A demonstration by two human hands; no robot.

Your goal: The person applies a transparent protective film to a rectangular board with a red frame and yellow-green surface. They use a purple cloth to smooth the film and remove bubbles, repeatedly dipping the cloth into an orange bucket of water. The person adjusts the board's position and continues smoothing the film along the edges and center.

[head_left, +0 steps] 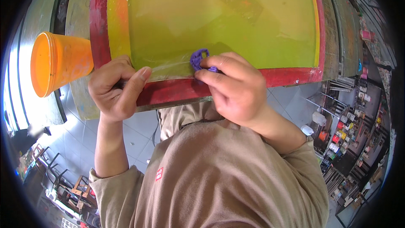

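Clear film [171, 69], stretched at the near edge of green screen [270, 42] between left hand [116, 88], curled tight on one end, and right hand [236, 83], pinching purple cloth [195, 60]. Could rip if tugged hard, or wrinkle if held loose.

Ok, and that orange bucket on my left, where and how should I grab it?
I'd take the orange bucket by the banded rim at its wider end, coming from your left. That raised lip should give fingers a ledge, while the narrower end lies right up by the red frame, likely leaving little room there.
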